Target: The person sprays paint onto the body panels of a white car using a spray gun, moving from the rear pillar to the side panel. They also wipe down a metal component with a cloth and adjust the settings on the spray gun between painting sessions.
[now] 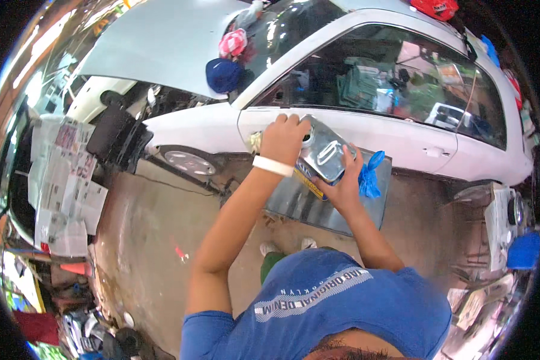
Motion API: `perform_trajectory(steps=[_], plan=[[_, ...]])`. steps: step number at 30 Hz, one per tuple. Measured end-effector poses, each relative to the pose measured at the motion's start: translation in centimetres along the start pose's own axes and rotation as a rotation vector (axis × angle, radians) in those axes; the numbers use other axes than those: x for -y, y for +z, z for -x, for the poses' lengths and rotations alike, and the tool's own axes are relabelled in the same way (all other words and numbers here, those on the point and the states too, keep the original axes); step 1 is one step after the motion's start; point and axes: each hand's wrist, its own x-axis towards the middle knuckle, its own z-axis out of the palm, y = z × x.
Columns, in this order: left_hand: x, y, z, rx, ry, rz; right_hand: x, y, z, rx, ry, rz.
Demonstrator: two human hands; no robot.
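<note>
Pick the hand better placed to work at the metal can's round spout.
Probably the left: the left hand is already at the spout, its fingers curled there, while the right hand holds the metal can at its other end.

Silvery rectangular metal can [323, 151]: partly hidden by my right hand [342, 185]
White metal car roof [381, 8]: cut off above
Red scrap [180, 252]: too small for me
</note>
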Motion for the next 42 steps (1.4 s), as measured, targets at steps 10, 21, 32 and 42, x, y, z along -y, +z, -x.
perform_trajectory(steps=[10, 21, 32, 42], plan=[[2.1, 2.4, 2.2, -0.063, 0.27, 0.051, 0.0, 0.8, -0.2, 0.051, 0.024, 0.182], [13.2, 2.6, 4.8, 0.102, 0.067, 0.577, 7.8, 7.6, -6.9, 0.164, -0.072, 0.316], [11.9, 1.8, 9.1, -0.055, 0.05, 0.595, 9.6, 7.1, -4.8, 0.305, -0.048, 0.368], [11.2, 0.3, 10.1, -0.03, 0.027, 0.663, 10.1, 6.6, -2.8, 0.253, 0.003, 0.348]])
